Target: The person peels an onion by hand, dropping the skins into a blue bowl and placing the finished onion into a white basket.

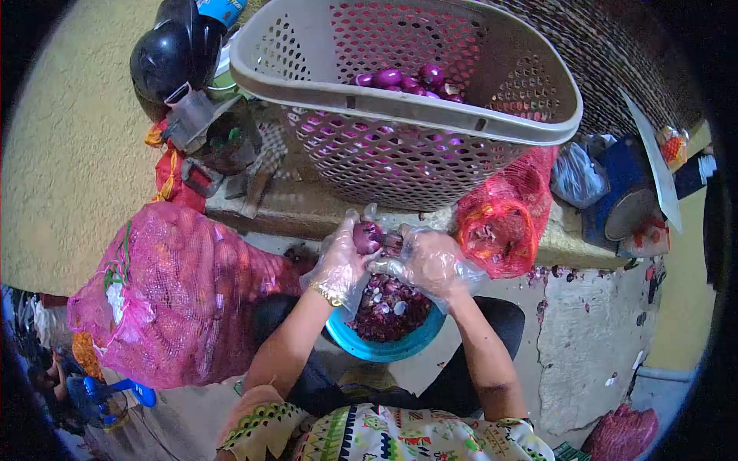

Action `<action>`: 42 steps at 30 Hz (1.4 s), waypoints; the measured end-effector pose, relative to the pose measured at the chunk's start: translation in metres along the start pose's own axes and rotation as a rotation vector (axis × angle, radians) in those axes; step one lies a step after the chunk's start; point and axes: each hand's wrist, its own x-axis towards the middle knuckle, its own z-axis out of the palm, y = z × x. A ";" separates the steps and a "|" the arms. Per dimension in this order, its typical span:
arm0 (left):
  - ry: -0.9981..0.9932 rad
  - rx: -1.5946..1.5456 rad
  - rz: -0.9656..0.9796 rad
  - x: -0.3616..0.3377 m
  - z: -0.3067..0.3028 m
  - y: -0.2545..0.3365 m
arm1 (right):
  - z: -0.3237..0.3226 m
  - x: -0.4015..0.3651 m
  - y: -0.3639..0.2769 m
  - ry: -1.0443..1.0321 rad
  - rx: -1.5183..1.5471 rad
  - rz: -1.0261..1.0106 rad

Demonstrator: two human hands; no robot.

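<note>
Basket (407,109) of grey-brown perforated plastic stood on a rough concrete ledge (292,223) in front of the person, with glossy purple onions (388,77) inside. A bulging pink mesh sack (177,300), tied with green string near its gathered end, rested at the person's left. A red mesh bag with an open, orange-edged mouth (530,184) slumped against the ledge, just right of the basket's foot. Between the person's knees sat a round teal plastic basin (384,351), heaped with dark purple skins and pale scraps (384,315). The right hand (434,257), in a clear plastic glove, was curled over the basin's far side, near a dark purple piece (392,244) too blurred to name; whether its grip pinched that piece could not be told. The left hand's (344,257) grip, gloved likewise, was pinching a round purple onion (367,238) above the basin's far edge, just beside the right hand.
</note>
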 end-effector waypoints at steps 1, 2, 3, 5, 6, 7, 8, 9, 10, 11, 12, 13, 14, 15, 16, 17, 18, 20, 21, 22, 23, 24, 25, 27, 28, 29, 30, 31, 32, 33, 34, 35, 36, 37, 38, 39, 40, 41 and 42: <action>0.002 -0.001 0.000 -0.004 0.000 0.003 | 0.002 0.001 -0.001 -0.002 0.000 -0.001; -0.098 -0.042 -0.025 -0.008 0.001 0.006 | 0.004 0.003 -0.001 0.015 -0.006 -0.002; -0.199 -0.085 -0.049 -0.010 0.002 0.006 | 0.005 0.004 0.000 0.030 -0.014 -0.004; -0.178 -0.125 -0.028 -0.008 0.004 0.006 | 0.002 0.006 -0.001 0.006 0.021 0.011; -0.160 -0.161 -0.007 -0.007 0.006 0.007 | 0.001 0.008 -0.001 -0.013 0.056 0.028; -0.159 -0.160 -0.008 -0.005 0.005 0.007 | 0.002 0.009 -0.001 -0.013 0.057 0.029; -0.148 -0.182 -0.019 -0.003 0.005 0.007 | 0.004 0.010 0.001 -0.012 0.067 0.017; -0.138 -0.205 -0.029 -0.003 0.008 0.009 | 0.004 0.011 0.002 -0.011 0.076 0.004; -0.139 -0.207 -0.029 -0.005 0.011 0.010 | 0.004 0.012 0.003 -0.012 0.074 0.004; -0.149 -0.190 -0.049 -0.007 0.012 0.010 | 0.004 0.014 0.003 -0.010 0.058 0.010; -0.156 -0.174 -0.071 -0.012 0.015 0.011 | 0.005 0.015 0.003 -0.009 0.044 0.017; -0.154 -0.174 -0.073 -0.013 0.018 0.010 | 0.006 0.016 0.003 -0.012 0.045 0.019; -0.143 -0.187 -0.024 -0.014 0.022 0.008 | 0.005 0.018 0.003 -0.011 0.034 0.018; -0.131 -0.199 0.024 -0.016 0.026 0.006 | 0.006 0.018 0.002 -0.011 0.024 0.019; -0.217 -0.205 0.094 -0.022 0.028 0.006 | 0.006 0.018 0.001 0.033 0.038 0.003; -0.217 -0.205 0.094 -0.022 0.030 0.006 | 0.005 0.019 0.001 0.033 0.038 0.004; -0.145 -0.182 0.115 -0.021 0.031 0.007 | 0.003 0.020 0.000 -0.003 0.047 0.032; -0.072 -0.159 0.135 -0.020 0.031 0.009 | -0.001 0.021 -0.003 -0.040 0.058 0.061; -0.144 -0.209 0.120 -0.020 0.029 0.009 | -0.003 0.022 -0.004 -0.034 0.087 0.059; -0.217 -0.259 0.104 -0.020 0.027 0.009 | -0.004 0.022 -0.004 -0.028 0.116 0.058; -0.217 -0.259 0.103 -0.018 0.026 0.008 | -0.003 0.022 -0.003 -0.028 0.116 0.059; -0.344 -0.316 0.103 -0.017 0.027 0.007 | -0.001 0.021 -0.001 -0.023 0.113 0.064; -0.473 -0.373 0.104 -0.016 0.028 0.007 | 0.000 0.021 0.000 -0.016 0.109 0.068; -0.318 -0.317 0.111 -0.027 0.035 0.008 | -0.006 0.022 -0.002 -0.048 0.096 0.063; -0.162 -0.261 0.118 -0.033 0.039 0.009 | -0.008 0.021 -0.003 -0.082 0.082 0.058; -0.164 -0.262 0.118 -0.033 0.040 0.009 | -0.006 0.021 -0.001 -0.081 0.081 0.057; -0.180 -0.255 0.124 -0.032 0.040 0.008 | -0.003 0.020 0.001 -0.064 0.128 0.046; -0.194 -0.249 0.129 -0.031 0.040 0.008 | -0.001 0.020 0.003 -0.048 0.175 0.035; -0.195 -0.249 0.128 -0.027 0.038 0.006 | -0.002 0.020 0.004 -0.047 0.174 0.036; -0.252 -0.256 0.145 -0.022 0.036 0.004 | -0.003 0.020 0.005 -0.074 0.176 0.032; -0.310 -0.264 0.162 -0.018 0.034 0.002 | -0.004 0.020 0.006 -0.100 0.177 0.025; -0.311 -0.264 0.162 -0.014 0.032 0.000 | -0.002 0.020 0.007 -0.099 0.176 0.026; -0.326 -0.261 0.150 -0.014 0.032 0.001 | 0.003 0.020 0.010 -0.082 0.164 -0.007; -0.340 -0.259 0.137 -0.013 0.031 0.001 | 0.005 0.020 0.011 -0.064 0.153 -0.039; -0.340 -0.258 0.136 -0.014 0.031 0.000 | 0.006 0.019 0.012 -0.065 0.153 -0.038; -0.295 -0.218 0.147 -0.016 0.034 0.001 | 0.005 0.019 0.012 -0.064 0.169 -0.044; -0.249 -0.177 0.158 -0.018 0.036 0.002 | 0.005 0.019 0.013 -0.063 0.186 -0.050; -0.250 -0.176 0.159 -0.017 0.035 0.002 | 0.005 0.019 0.013 -0.063 0.186 -0.050; -0.279 -0.194 0.137 -0.015 0.034 0.003 | 0.004 0.018 0.014 -0.046 0.175 -0.029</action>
